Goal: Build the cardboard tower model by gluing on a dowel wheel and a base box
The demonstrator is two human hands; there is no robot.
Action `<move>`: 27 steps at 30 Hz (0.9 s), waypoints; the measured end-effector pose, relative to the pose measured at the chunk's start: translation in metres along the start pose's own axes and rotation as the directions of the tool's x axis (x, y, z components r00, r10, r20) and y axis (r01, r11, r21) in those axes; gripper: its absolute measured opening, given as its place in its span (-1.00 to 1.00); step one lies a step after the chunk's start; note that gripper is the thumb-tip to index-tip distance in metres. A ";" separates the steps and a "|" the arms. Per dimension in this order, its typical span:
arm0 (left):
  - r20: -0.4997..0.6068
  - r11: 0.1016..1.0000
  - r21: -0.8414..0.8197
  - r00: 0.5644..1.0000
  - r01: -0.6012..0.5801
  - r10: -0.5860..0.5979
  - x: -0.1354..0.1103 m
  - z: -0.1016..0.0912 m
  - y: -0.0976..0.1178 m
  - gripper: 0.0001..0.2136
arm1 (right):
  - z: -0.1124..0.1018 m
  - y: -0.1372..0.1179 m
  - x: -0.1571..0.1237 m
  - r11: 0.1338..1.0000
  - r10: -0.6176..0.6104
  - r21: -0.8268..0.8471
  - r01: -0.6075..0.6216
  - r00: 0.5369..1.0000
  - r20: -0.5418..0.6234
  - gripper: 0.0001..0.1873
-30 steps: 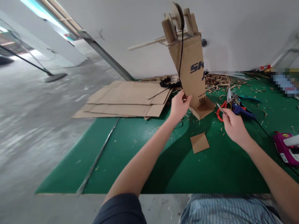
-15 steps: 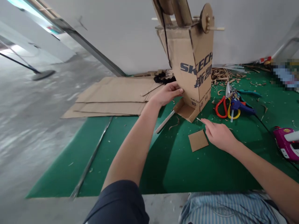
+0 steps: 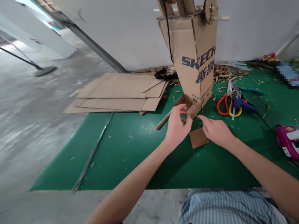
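My R hand point(image 3: 202, 123) is pinching a thin stick point(image 3: 196, 116), prob. for fine control. My L hand point(image 3: 178, 123) is curling at 9 o'clock of it, thumb near fingertips; can't tell if it's gripping anything. Cardboard box point(image 3: 187, 77) is standing at 12, tray point(image 3: 180, 100) facing me, prob. for access. Cardboard square point(image 3: 198, 139) is lying at 6 on the bench point(image 3: 130, 155), scissors point(image 3: 227, 104) at 2, prob. for quick reach.

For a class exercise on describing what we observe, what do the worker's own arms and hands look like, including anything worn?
Both the bare, five-fingered left hand and the ungloved right hand show no rings. No watch or sleeve covers the left forearm or right forearm. Below, a light-blue-and-white striped fabric garment bears a faint oval outline.
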State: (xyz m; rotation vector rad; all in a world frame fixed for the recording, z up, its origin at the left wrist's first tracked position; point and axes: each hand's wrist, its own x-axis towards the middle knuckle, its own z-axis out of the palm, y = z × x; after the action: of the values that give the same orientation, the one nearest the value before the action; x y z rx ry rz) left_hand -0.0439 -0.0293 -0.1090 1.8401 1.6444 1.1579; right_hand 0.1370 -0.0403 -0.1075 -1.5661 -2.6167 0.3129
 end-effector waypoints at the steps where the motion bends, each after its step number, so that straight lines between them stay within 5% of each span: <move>1: 0.058 1.000 -0.002 0.998 0.025 -0.025 -0.004 0.003 -0.003 -0.64 | 0.000 0.000 0.001 1.000 -0.005 0.001 0.005 1.000 0.000 -0.43; 5: 0.202 0.998 0.015 0.978 0.054 -0.056 -0.003 0.008 -0.011 -0.71 | 0.000 -0.001 0.004 1.000 -0.005 -0.005 0.005 1.000 -0.008 -0.43; 17: 0.164 0.997 -0.043 0.985 0.061 -0.053 0.005 0.022 -0.004 -0.81 | 0.002 0.016 0.011 0.996 -0.037 -0.084 0.034 0.999 -0.033 -0.47; 22: 0.143 1.000 -0.004 0.990 0.003 -0.002 0.003 0.024 -0.007 -0.77 | -0.001 0.014 0.015 0.988 0.005 0.155 0.005 0.998 -0.069 -0.56; 27: 0.139 1.000 0.017 0.990 0.008 -0.010 0.003 0.023 -0.006 -0.78 | -0.001 0.018 0.022 0.843 0.048 0.538 0.025 0.991 -0.121 -0.68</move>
State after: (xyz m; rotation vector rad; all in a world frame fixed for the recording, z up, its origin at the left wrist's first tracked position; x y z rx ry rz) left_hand -0.0292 -0.0202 -0.1263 1.8763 1.5864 0.9917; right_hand 0.1421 -0.0128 -0.1115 -1.3445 -2.1484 0.8343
